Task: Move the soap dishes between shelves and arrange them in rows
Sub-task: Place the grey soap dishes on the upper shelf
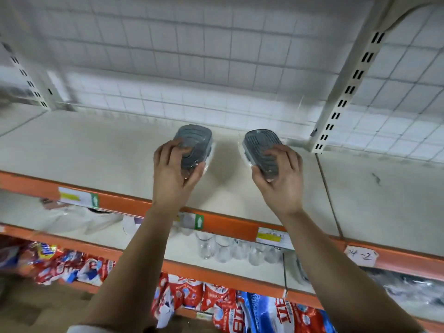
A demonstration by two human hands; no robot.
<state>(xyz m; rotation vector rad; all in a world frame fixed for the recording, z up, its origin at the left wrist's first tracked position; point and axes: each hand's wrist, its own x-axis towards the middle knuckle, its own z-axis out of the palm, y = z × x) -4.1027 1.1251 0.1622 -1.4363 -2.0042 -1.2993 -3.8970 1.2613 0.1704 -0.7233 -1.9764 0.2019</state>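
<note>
two grey soap dishes in play, each sealed in clear wrap. left hand (173, 174) curls its fingers round the left soap dish (195, 145), right hand (281, 179) grips the right soap dish (263, 147). they're side by side, apart, midway between the top shelf (96, 150) front edge and back. touching it? can't tell. clear glasses (223, 248) line the shelf below.

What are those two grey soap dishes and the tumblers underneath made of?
The left soap dish and right soap dish look like matte grey moulded plastic, given their crisp ridges; each sits in glossy clear wrap. The tumblers seem clear glass or plastic: see-through, with glints.
</note>
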